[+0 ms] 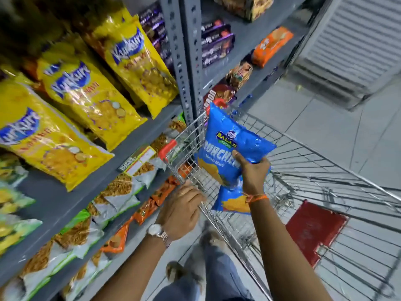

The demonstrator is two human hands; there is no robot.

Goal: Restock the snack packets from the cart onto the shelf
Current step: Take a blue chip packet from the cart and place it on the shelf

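My right hand grips a blue snack packet by its lower edge and holds it upright above the wire cart. A second blue packet shows just below it, behind my wrist; whether my hand holds it too I cannot tell. My left hand is closed on the cart's near rim, close to the red handle end. The grey metal shelf stands to the left, apart from the blue packet.
Yellow snack bags fill the upper left shelf. White-green packets and orange ones lie on lower shelves. Purple boxes and an orange pack sit on the right bay. A red flap hangs in the cart. Tiled floor lies beyond.
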